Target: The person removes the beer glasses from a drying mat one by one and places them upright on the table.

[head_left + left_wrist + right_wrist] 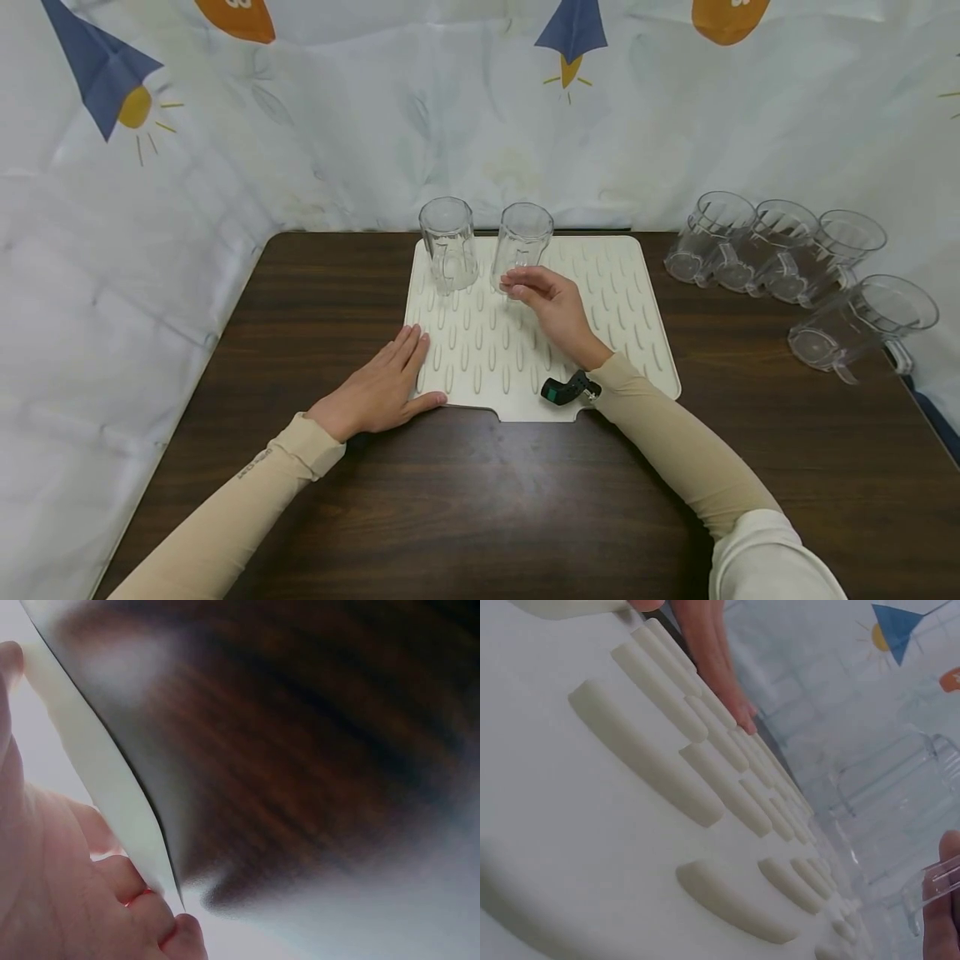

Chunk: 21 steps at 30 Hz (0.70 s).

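1. Two hands observed. The left hand [381, 388] is laid open at the left edge of the mat [615, 333], fingers extended, thumb spread toward the near edge.
2. By the right hand [557, 307], one clear mug [527, 229] is pinched at its handle [936, 879]. This mug is located at the far part of the mat; contact of its base with the mat cannot be confirmed.
3. A second mug [448, 233] is stood on the mat, just left of the pinched one.
4. Four further mugs are counted on the bench [465, 517], right of the mat: three in a close row [767, 252], one nearer [862, 325]. Total: six mugs, one mat.
5. Only in the head view are all six mugs shown.
6. In the right wrist view, the mat's raised ridges [645, 754] and the handle between the fingers are shown close up.
7. In the left wrist view, the left hand's palm side is shown beside a pale strip of mat.
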{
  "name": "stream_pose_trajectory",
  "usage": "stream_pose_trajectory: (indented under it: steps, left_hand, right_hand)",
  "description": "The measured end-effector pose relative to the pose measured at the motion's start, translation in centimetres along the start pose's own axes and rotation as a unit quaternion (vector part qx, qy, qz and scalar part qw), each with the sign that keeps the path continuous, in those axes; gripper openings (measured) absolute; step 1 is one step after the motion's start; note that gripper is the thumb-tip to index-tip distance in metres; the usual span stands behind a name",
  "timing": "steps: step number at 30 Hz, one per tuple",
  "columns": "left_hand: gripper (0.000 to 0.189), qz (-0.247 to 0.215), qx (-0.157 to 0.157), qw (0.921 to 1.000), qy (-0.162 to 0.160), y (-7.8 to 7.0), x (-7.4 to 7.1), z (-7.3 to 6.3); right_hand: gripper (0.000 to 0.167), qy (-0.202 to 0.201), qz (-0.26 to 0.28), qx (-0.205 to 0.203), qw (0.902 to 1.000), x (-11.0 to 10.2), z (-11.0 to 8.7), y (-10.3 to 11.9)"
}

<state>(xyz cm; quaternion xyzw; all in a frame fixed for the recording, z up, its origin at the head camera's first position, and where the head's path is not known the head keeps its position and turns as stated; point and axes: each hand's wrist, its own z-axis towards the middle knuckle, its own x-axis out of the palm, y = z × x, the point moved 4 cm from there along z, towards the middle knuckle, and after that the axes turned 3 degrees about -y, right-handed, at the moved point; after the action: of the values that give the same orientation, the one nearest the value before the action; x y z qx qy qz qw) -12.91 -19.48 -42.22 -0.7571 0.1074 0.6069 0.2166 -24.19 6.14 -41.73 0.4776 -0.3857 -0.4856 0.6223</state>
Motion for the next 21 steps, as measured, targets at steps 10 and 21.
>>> stream_pose_trajectory:
  steps: [10,21]
  left_hand:
    - [0.094,0.004,-0.001,1.0,0.002,-0.17,-0.3,-0.05]
    - [0.093,-0.004,-0.002,1.0,0.004,-0.26,-0.29,-0.15]
  right_hand:
    - [0.025,-0.001,0.023,-0.001,0.9997,-0.35,-0.09,0.07]
    - [0.024,0.002,0.034,0.006,0.9994,-0.78,-0.57,0.58]
